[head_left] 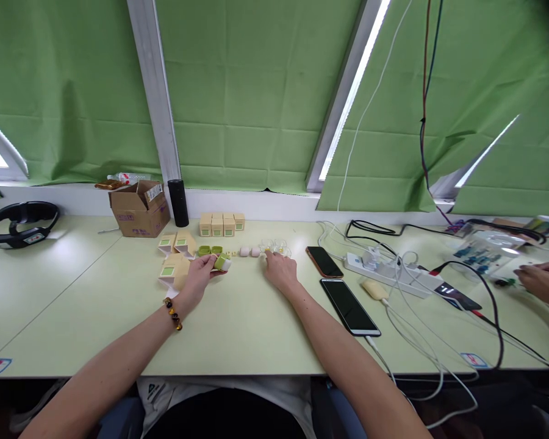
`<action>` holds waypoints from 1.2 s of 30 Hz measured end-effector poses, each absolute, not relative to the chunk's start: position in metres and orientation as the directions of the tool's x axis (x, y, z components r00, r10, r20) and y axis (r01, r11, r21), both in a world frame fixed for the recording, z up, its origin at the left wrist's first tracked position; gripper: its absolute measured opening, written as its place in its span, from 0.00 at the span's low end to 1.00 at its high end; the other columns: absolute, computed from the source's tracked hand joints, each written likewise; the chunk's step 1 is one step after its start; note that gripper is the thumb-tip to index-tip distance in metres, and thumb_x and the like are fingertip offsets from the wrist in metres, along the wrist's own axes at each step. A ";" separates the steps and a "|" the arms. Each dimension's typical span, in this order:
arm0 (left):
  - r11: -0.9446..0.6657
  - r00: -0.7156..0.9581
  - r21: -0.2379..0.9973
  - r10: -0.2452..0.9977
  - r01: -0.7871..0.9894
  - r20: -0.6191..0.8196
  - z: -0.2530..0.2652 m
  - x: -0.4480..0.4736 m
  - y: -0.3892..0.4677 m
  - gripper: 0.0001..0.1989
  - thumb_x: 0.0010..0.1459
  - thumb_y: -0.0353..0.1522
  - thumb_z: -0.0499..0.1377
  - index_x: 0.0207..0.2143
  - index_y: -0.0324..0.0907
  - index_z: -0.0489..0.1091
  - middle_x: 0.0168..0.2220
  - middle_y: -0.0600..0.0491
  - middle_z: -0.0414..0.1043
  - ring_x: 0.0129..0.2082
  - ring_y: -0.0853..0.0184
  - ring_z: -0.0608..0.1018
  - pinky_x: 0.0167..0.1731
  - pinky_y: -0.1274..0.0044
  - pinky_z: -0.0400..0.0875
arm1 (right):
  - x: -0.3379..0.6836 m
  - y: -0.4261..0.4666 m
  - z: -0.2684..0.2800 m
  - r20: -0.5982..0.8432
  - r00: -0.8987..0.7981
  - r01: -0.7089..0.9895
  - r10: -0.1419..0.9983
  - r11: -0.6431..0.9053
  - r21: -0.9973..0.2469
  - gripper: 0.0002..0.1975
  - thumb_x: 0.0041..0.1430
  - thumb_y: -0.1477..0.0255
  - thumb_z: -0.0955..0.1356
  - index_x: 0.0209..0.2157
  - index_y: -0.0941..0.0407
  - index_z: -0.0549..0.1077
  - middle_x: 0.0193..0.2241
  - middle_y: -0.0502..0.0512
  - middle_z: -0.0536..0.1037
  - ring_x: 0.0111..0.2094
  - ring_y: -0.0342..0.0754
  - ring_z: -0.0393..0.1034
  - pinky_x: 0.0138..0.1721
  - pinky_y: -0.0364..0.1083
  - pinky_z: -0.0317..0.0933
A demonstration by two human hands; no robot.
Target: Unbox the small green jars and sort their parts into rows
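My left hand (202,272) is closed around a small green and white case (222,262), held just above the table. Over a group of small clear plastic pieces (282,246), my right hand (280,270) has its fingers bent together; whatever is between the fingertips is hidden. Two pale pink blocks (249,251) sit to the left of that hand. Further left lie two open green cases (209,250) and some tiny yellowish pieces (231,253). Beside my left hand are several opened tan cartons (174,270) with green labels.
Closed small cartons (217,224) stand in a row at the back, near a black cylinder (178,203) and a cardboard box (139,208). Two phones (351,306), a power strip (388,274) and tangled cables lie right. Another person's hand (544,281) works at the far right.
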State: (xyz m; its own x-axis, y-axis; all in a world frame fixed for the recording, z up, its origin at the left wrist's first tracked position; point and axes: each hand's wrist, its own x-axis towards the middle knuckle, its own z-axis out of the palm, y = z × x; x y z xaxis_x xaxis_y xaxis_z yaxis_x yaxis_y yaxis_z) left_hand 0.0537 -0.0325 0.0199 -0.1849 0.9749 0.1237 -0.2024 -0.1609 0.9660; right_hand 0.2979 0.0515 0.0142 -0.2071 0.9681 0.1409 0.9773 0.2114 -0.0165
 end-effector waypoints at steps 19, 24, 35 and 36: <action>-0.153 -0.190 0.969 0.975 -0.194 0.116 0.020 0.053 -0.032 0.21 0.59 0.48 0.67 0.38 0.37 0.79 0.46 0.43 0.79 0.43 0.61 0.80 0.50 0.62 0.80 | 0.290 0.058 0.006 0.106 -0.207 0.974 0.973 0.215 -0.073 0.33 0.65 0.76 0.63 0.70 0.60 0.54 0.52 0.72 0.77 0.49 0.63 0.77 0.45 0.53 0.66; -0.156 -0.192 0.969 0.974 -0.191 0.119 0.019 0.053 -0.032 0.22 0.58 0.49 0.68 0.38 0.36 0.79 0.46 0.43 0.78 0.43 0.61 0.80 0.50 0.62 0.80 | 0.299 0.057 0.009 0.260 -0.153 0.963 0.953 0.203 -0.176 0.22 0.69 0.74 0.60 0.62 0.53 0.67 0.55 0.65 0.74 0.50 0.57 0.75 0.46 0.51 0.65; -0.162 -0.189 0.966 0.974 -0.202 0.124 0.018 0.053 -0.032 0.22 0.58 0.48 0.68 0.38 0.37 0.78 0.43 0.45 0.78 0.42 0.62 0.80 0.50 0.62 0.80 | 0.344 0.104 -0.015 0.250 0.086 0.620 0.965 0.145 -0.771 0.31 0.70 0.64 0.55 0.72 0.57 0.51 0.69 0.66 0.64 0.68 0.51 0.62 0.62 0.50 0.60; -0.164 -0.190 0.965 0.974 -0.204 0.125 0.018 0.054 -0.032 0.22 0.58 0.48 0.68 0.38 0.37 0.78 0.43 0.45 0.78 0.42 0.62 0.80 0.51 0.62 0.79 | 0.344 0.106 -0.016 0.234 0.074 0.611 0.970 0.141 -0.779 0.31 0.71 0.64 0.54 0.72 0.56 0.51 0.69 0.65 0.64 0.68 0.50 0.62 0.62 0.50 0.60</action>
State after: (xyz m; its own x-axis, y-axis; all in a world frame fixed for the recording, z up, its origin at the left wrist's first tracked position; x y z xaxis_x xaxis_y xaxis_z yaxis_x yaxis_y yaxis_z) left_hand 0.0535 -0.0318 0.0178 -0.1898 0.9738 0.1254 -0.2038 -0.1641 0.9652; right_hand 0.3443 0.1059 -0.0163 0.0738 0.9695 0.2335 0.6114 0.1410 -0.7787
